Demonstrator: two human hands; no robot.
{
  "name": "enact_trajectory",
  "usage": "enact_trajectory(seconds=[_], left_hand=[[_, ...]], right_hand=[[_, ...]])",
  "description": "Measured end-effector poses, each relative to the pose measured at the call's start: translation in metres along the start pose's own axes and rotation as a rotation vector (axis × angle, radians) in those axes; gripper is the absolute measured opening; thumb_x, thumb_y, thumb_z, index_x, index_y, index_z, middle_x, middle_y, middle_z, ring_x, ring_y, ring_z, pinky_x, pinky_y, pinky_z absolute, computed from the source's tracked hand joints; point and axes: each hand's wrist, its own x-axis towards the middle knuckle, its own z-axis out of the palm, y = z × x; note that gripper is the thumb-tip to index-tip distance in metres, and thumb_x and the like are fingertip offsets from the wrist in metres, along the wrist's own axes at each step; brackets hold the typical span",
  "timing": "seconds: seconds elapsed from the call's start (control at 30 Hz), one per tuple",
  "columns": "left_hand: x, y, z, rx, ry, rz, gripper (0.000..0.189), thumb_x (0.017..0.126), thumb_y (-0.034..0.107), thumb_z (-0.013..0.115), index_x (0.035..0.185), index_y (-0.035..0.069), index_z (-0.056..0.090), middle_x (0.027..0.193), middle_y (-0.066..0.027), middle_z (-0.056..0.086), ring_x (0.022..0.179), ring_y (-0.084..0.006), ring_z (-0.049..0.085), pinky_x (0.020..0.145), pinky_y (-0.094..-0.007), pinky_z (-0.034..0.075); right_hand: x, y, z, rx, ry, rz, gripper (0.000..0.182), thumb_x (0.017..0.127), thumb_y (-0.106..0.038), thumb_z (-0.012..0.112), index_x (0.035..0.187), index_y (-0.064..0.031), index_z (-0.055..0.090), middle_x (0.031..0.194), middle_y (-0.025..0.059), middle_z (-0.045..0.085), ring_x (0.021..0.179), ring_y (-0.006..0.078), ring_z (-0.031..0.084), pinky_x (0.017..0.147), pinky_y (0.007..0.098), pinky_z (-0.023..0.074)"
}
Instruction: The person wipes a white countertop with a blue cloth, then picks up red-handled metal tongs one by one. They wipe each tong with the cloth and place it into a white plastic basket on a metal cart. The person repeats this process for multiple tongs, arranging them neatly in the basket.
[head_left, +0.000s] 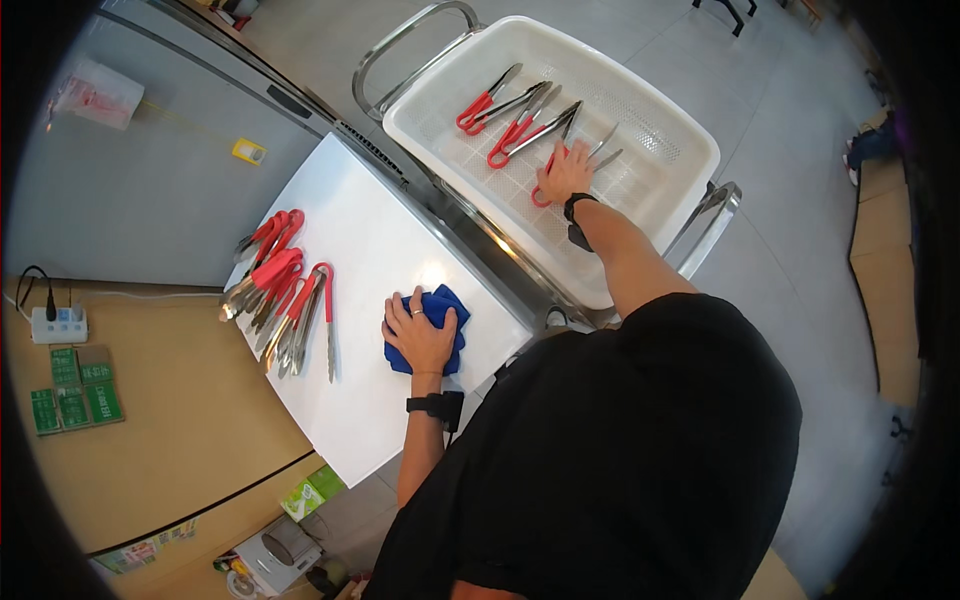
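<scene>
My left hand (421, 337) lies palm down, fingers spread, on a folded blue cloth (457, 315) on the white tabletop. Inside the white plastic basket (675, 135), my right hand (568, 176) is over red-handled metal tongs (539, 196), whose arms stick out beyond the fingers. Motion blurs these fingers, and whether they grip the tongs does not show. Several more red-handled tongs (504, 150) lie spread in the basket, to the left of that hand. A pile of similar tongs (289, 300) covers the far left part of the tabletop, one pair (330, 330) at its right side.
The white table (360, 442) meets a grey appliance-like surface (150, 210) at its upper left. A metal cart handle (409, 37) rises beside the basket, another (712, 232) at its right. A power strip (59, 325) and green-labelled packs (75, 405) are on the tan surface at left.
</scene>
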Motion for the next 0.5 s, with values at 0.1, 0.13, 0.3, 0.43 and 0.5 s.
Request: enact_trajectory(seconds=[0.1,0.13,0.3,0.43,0.5], left_hand=[[-0.004,-0.003,-0.002,0.001,0.012,-0.024,0.062,0.073,0.042,0.065,0.125,0.011,0.052,0.135,-0.0204,0.039,0.131,-0.0354,0.028,0.105,-0.0519,0.018],[-0.006,-0.004,-0.002,0.004,0.025,-0.012,0.062,0.073,0.042,0.066,0.125,0.011,0.052,0.134,-0.0206,0.039,0.131,-0.0353,0.029,0.105,-0.0525,0.018],[-0.005,-0.015,-0.006,-0.065,-0.061,0.004,0.068,0.074,0.051,0.065,0.126,0.01,0.052,0.134,-0.0265,0.039,0.128,-0.0421,0.032,0.105,-0.0526,0.022],[0.01,-0.049,-0.043,-0.457,-0.118,-0.029,0.068,0.08,0.051,0.06,0.132,0.009,0.047,0.14,-0.0318,0.03,0.136,-0.0423,0.021,0.11,-0.052,0.015],[0.008,-0.109,-0.048,-0.247,0.243,0.02,0.062,0.078,0.039,0.067,0.129,0.009,0.049,0.133,-0.0277,0.042,0.127,-0.0431,0.034,0.105,-0.0526,0.024]], right_hand=[[-0.002,-0.009,-0.017,0.176,0.048,0.345,0.084,0.078,-0.036,0.06,0.145,-0.0088,0.017,0.14,0.0303,0.028,0.13,0.0425,0.03,0.103,0.0581,0.0257],[0.012,-0.006,-0.01,0.324,0.006,0.484,0.085,0.078,-0.035,0.06,0.146,-0.0091,0.015,0.138,0.0317,0.032,0.126,0.0426,0.036,0.102,0.0559,0.0297],[0.042,0.012,0.026,-0.14,-0.235,-0.139,0.033,0.081,-0.036,0.057,0.104,-0.0129,0.058,0.112,0.0225,0.056,0.101,0.0331,0.058,0.089,0.0524,0.0432],[0.059,0.03,0.0,0.203,0.103,-0.108,0.054,0.079,-0.033,0.061,0.116,0.0041,0.049,0.115,0.0253,0.055,0.112,0.0377,0.049,0.098,0.0495,0.0357],[0.039,-0.019,-0.049,0.366,0.304,-0.235,0.077,0.077,-0.031,0.065,0.13,0.0151,0.033,0.123,0.0316,0.047,0.117,0.0426,0.045,0.103,0.0449,0.0316]])
